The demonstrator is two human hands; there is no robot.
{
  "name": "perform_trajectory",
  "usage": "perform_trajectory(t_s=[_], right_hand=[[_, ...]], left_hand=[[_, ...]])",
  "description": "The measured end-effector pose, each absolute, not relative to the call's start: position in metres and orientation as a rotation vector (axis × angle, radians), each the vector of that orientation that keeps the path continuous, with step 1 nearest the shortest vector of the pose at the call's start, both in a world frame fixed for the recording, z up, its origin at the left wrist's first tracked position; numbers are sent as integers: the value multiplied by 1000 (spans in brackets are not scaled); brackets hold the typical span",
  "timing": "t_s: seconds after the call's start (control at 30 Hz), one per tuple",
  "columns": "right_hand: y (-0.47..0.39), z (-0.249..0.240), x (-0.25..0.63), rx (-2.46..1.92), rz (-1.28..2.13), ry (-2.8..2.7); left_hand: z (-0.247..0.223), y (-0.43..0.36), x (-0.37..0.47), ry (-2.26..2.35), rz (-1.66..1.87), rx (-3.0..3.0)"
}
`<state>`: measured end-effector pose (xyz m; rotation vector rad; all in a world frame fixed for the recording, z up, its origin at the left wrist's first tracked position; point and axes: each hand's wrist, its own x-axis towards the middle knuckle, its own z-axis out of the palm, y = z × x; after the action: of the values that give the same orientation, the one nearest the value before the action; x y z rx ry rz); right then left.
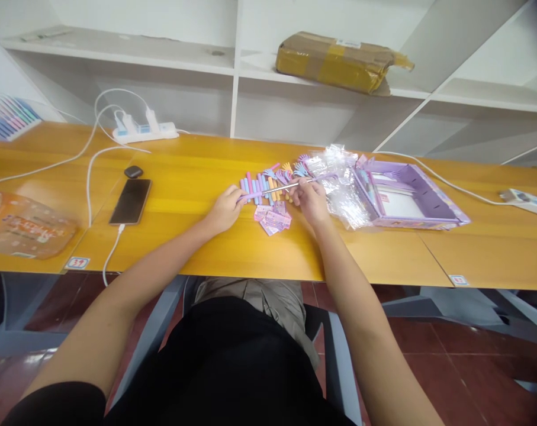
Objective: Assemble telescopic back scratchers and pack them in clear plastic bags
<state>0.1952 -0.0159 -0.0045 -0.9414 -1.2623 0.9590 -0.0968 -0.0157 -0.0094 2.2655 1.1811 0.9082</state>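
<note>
Between my hands, over the table, stretches a thin silver rod (282,187) with a purple handle (253,195) at its left end. My left hand (226,208) pinches that purple end. Farther along, the fingers of my right hand (310,200) close round the rod's right part. A row of pastel sticks (246,186), pink, blue, purple and orange, lies just behind and under the rod. Several small hand-shaped pieces (283,173) lie behind the row. Pink printed cards (275,219) are spread in front of it. Clear plastic bags (346,198) are piled beside my right hand.
A purple box (432,195) stands right of the bags. At left are a phone (130,202), a black case (134,171), an orange bag (32,228), a power strip (146,132) and white cables. A taped parcel (334,62) sits on the shelf.
</note>
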Motion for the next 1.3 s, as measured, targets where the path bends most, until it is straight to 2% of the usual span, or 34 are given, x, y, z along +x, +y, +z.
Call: perform_trajectory(t_s=[1.3], right_hand=[[-26,-3,187,-827,1119,-1352]], left_hand=[[-12,-29,-96,1139,1021,2251]])
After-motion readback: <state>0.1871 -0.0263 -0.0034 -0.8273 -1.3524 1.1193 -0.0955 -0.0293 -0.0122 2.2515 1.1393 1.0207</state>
